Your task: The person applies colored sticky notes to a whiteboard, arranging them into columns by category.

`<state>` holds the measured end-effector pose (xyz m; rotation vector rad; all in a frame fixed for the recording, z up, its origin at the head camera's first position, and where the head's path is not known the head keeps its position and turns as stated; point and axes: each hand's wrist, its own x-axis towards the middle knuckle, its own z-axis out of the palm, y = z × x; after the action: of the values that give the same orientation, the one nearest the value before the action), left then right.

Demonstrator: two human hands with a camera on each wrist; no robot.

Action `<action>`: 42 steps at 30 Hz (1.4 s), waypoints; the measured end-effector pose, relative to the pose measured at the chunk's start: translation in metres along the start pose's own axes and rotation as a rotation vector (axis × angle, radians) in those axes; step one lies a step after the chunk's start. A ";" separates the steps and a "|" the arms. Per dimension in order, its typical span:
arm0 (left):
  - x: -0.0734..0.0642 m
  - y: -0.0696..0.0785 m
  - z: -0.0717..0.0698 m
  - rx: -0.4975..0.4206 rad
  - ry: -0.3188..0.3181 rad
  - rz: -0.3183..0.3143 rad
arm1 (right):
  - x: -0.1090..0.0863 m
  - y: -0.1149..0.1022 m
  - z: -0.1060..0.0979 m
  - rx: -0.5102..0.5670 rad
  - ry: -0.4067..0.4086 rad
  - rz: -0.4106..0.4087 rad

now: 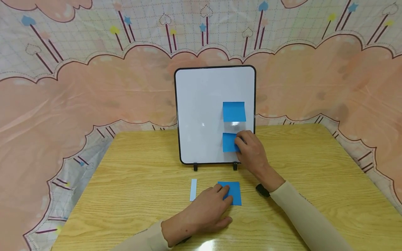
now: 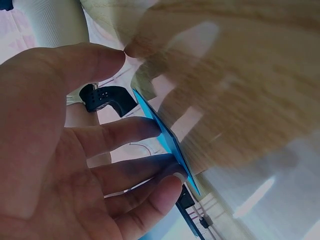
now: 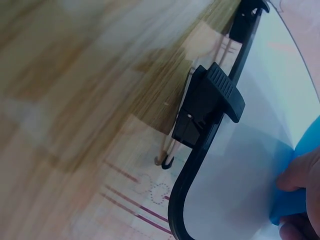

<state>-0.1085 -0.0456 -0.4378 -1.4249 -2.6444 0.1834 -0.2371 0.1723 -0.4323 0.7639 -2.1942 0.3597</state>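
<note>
In the head view my right hand (image 1: 252, 151) is at the lower blue sticky note (image 1: 229, 142) on a white board (image 1: 201, 104). Its curled fingers cover the note's right side. The right wrist view has a bit of the blue paper between thumb and finger. Another blue sticky note (image 1: 233, 112) is on the board above it. On the table, my left hand (image 1: 205, 211) rests its fingertips on a blue square of sticky notes (image 1: 235, 194). The left wrist view shows those fingers fairly straight against the blue paper (image 2: 167, 140), the thumb apart from it.
A pale narrow strip (image 1: 193, 190) lies on the wooden table (image 1: 135, 181) left of the blue square. Black clip feet (image 3: 207, 107) hold the board's lower edge. A patterned cloth (image 1: 135, 87) hangs behind and around the table.
</note>
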 end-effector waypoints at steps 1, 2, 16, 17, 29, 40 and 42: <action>0.000 0.000 0.000 0.001 -0.001 0.000 | 0.000 0.000 0.000 0.000 -0.002 0.001; 0.000 0.000 0.000 0.001 -0.003 -0.001 | 0.000 0.000 0.000 -0.002 -0.003 0.001; 0.000 0.000 0.001 0.008 -0.014 -0.002 | -0.001 0.000 0.001 -0.011 0.000 -0.014; 0.000 0.000 0.001 0.008 -0.014 -0.002 | -0.001 0.000 0.001 -0.009 -0.004 -0.013; 0.001 0.000 0.003 0.008 -0.019 0.004 | -0.012 0.001 -0.009 -0.052 -0.107 -0.018; 0.001 0.000 0.002 0.023 -0.040 -0.005 | -0.025 0.002 -0.020 -0.063 -0.161 -0.068; 0.001 -0.001 0.001 0.019 -0.048 -0.006 | -0.027 0.000 -0.022 -0.069 -0.184 -0.062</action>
<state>-0.1100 -0.0456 -0.4384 -1.4242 -2.6774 0.2443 -0.2106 0.1940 -0.4382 0.8531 -2.3350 0.1874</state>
